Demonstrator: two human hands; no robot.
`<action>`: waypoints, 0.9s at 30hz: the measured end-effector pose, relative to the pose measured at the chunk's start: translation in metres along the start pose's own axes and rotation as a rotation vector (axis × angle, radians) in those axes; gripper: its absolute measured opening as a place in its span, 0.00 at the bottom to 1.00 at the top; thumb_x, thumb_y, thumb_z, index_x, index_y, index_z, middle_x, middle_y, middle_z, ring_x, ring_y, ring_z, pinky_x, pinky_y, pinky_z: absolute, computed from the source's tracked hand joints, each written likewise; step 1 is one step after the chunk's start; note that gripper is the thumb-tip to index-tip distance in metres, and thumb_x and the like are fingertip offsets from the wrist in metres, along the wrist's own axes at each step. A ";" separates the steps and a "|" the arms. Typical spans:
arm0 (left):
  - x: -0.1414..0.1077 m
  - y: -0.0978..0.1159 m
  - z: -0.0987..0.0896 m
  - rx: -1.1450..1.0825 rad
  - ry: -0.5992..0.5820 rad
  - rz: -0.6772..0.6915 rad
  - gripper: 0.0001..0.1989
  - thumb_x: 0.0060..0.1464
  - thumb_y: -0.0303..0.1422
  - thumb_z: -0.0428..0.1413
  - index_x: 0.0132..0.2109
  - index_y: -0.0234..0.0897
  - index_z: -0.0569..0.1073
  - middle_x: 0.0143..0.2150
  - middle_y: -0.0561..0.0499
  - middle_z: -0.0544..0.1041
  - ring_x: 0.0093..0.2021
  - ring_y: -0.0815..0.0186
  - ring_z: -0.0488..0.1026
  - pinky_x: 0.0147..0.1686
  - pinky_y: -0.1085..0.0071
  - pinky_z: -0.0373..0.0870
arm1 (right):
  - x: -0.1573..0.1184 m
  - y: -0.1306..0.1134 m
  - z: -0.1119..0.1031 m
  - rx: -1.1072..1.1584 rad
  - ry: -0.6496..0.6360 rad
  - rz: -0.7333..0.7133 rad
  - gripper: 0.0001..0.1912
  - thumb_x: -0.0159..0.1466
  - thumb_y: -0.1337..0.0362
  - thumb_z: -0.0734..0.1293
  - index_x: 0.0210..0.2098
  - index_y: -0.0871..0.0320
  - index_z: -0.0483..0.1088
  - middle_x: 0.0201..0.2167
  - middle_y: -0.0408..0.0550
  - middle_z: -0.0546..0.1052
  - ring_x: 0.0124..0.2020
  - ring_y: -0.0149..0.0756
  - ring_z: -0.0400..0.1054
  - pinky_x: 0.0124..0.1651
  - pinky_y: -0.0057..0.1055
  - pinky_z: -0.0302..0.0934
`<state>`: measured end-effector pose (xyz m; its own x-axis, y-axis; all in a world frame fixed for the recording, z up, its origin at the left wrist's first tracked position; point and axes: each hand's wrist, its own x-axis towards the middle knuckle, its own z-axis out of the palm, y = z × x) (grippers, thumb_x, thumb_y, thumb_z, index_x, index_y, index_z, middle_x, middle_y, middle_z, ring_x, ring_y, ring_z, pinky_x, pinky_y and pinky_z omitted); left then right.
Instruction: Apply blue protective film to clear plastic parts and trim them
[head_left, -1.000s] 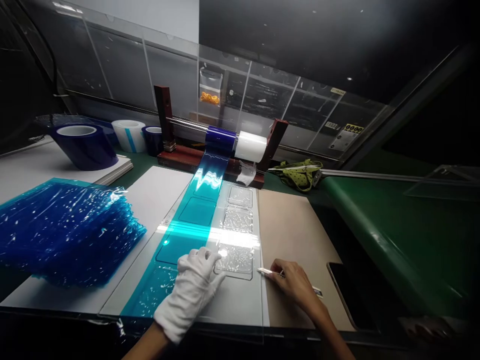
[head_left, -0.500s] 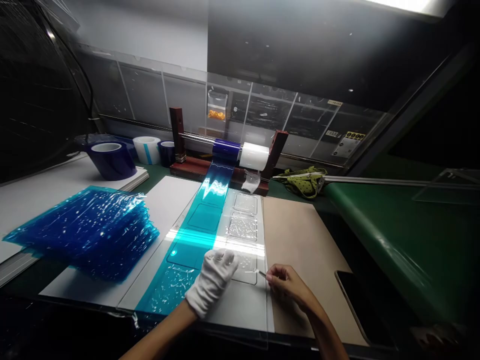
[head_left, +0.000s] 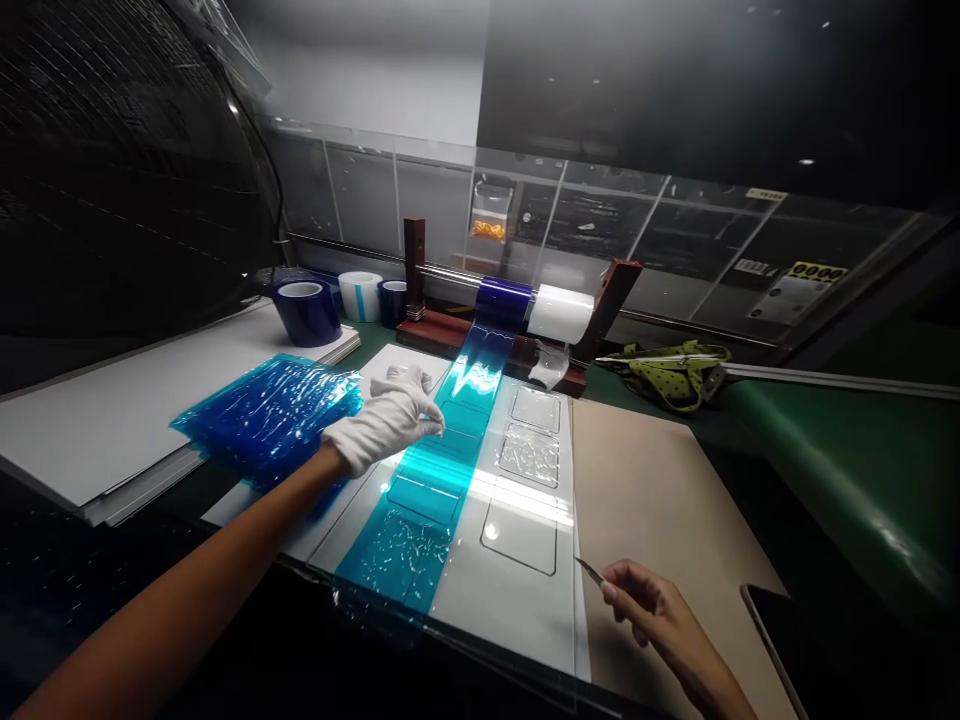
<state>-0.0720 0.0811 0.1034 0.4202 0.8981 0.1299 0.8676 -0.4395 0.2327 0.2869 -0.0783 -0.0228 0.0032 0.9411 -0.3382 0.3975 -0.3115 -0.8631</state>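
My left hand (head_left: 386, 418), in a white glove, hovers between a stack of blue film sheets (head_left: 262, 410) and a blue film strip (head_left: 420, 480). Its fingers are curled; anything pinched in them is too unclear to name. My right hand (head_left: 649, 605) is bare and grips a small pointed blade (head_left: 589, 571), its tip by the right edge of the white work surface (head_left: 517, 620). On that surface, right of the strip, are a smooth outlined rectangle (head_left: 519, 530) and two clear film pieces, one speckled (head_left: 529, 455) and one farther back (head_left: 535, 408).
A wooden stand (head_left: 431, 335) carries a blue film roll (head_left: 502, 298) and a white roll (head_left: 561, 313). More rolls (head_left: 306, 315) stand at the left back on white sheets (head_left: 97, 430). A brown board (head_left: 645, 480), a phone (head_left: 776, 635) and a green pouch (head_left: 671, 375) lie right.
My left hand has moved from the nearest rectangle leftward and back, across the blue strip. Speckles in that rectangle are gone. My right hand has drawn back slightly with the blade. The view has shifted.
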 end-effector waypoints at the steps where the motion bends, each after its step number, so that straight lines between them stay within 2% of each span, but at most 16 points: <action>1: 0.002 -0.003 0.002 0.007 -0.032 -0.012 0.10 0.52 0.40 0.58 0.36 0.41 0.80 0.43 0.46 0.74 0.50 0.53 0.65 0.54 0.54 0.56 | 0.002 0.002 0.003 0.010 -0.002 -0.006 0.21 0.54 0.44 0.67 0.30 0.57 0.72 0.27 0.44 0.67 0.28 0.33 0.62 0.23 0.24 0.52; 4: 0.005 -0.008 0.015 0.028 -0.118 -0.025 0.12 0.50 0.41 0.61 0.36 0.38 0.79 0.47 0.45 0.73 0.54 0.51 0.63 0.55 0.50 0.56 | 0.003 0.005 0.009 0.029 0.001 -0.018 0.21 0.55 0.44 0.67 0.31 0.57 0.72 0.26 0.44 0.67 0.27 0.32 0.62 0.22 0.24 0.51; 9: 0.010 -0.015 0.037 0.056 -0.189 -0.010 0.17 0.54 0.43 0.57 0.44 0.35 0.73 0.54 0.46 0.70 0.56 0.56 0.64 0.56 0.50 0.61 | -0.004 0.001 0.012 0.022 0.029 -0.009 0.21 0.54 0.44 0.68 0.29 0.57 0.72 0.25 0.44 0.68 0.27 0.32 0.62 0.21 0.23 0.51; 12: 0.018 -0.025 0.049 0.054 -0.189 -0.022 0.18 0.55 0.43 0.56 0.47 0.35 0.72 0.55 0.45 0.69 0.55 0.56 0.65 0.55 0.51 0.62 | -0.007 0.001 0.012 0.010 0.058 -0.011 0.21 0.54 0.44 0.67 0.29 0.57 0.73 0.25 0.44 0.68 0.27 0.32 0.63 0.21 0.23 0.52; 14: 0.023 -0.031 0.056 0.039 -0.172 -0.033 0.19 0.54 0.43 0.56 0.48 0.36 0.71 0.55 0.45 0.68 0.55 0.56 0.65 0.54 0.51 0.63 | -0.008 0.002 0.009 -0.006 0.035 -0.010 0.21 0.55 0.44 0.67 0.30 0.56 0.73 0.27 0.45 0.69 0.28 0.33 0.64 0.22 0.23 0.54; 17: 0.027 -0.033 0.060 -0.003 -0.085 -0.061 0.25 0.51 0.46 0.58 0.53 0.38 0.70 0.57 0.44 0.66 0.55 0.53 0.63 0.53 0.51 0.61 | -0.007 0.003 0.001 -0.074 -0.002 -0.027 0.21 0.57 0.44 0.65 0.34 0.56 0.73 0.28 0.47 0.71 0.30 0.36 0.67 0.25 0.26 0.59; 19: 0.028 -0.026 0.063 -0.045 0.003 -0.087 0.27 0.51 0.46 0.58 0.56 0.42 0.69 0.56 0.43 0.65 0.55 0.51 0.62 0.52 0.51 0.59 | -0.002 0.000 -0.005 -0.164 0.077 -0.089 0.20 0.60 0.45 0.64 0.35 0.55 0.73 0.29 0.47 0.73 0.31 0.38 0.69 0.29 0.28 0.62; 22: 0.035 -0.005 0.073 -0.145 0.113 -0.114 0.19 0.56 0.42 0.54 0.53 0.44 0.72 0.52 0.44 0.67 0.53 0.51 0.62 0.51 0.52 0.59 | 0.017 -0.014 -0.015 -0.387 0.296 -0.204 0.16 0.63 0.49 0.61 0.36 0.55 0.72 0.34 0.49 0.78 0.36 0.40 0.72 0.36 0.30 0.65; 24: 0.047 0.012 0.088 -0.245 0.150 -0.128 0.16 0.58 0.40 0.52 0.50 0.40 0.72 0.50 0.46 0.68 0.52 0.54 0.64 0.51 0.53 0.61 | 0.040 -0.030 -0.021 -0.556 0.396 -0.261 0.14 0.65 0.53 0.60 0.38 0.54 0.71 0.37 0.50 0.79 0.39 0.41 0.74 0.39 0.32 0.65; 27: 0.076 0.033 0.118 -0.462 0.160 -0.146 0.17 0.58 0.41 0.53 0.50 0.36 0.70 0.51 0.46 0.70 0.49 0.60 0.68 0.49 0.55 0.67 | 0.090 -0.059 -0.024 -0.718 0.431 -0.320 0.10 0.66 0.59 0.60 0.36 0.53 0.71 0.37 0.48 0.79 0.38 0.41 0.73 0.38 0.33 0.63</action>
<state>0.0200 0.1360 0.0068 0.2260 0.9529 0.2020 0.6909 -0.3030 0.6564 0.2856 0.0277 0.0071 0.0805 0.9815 0.1736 0.9164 -0.0043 -0.4003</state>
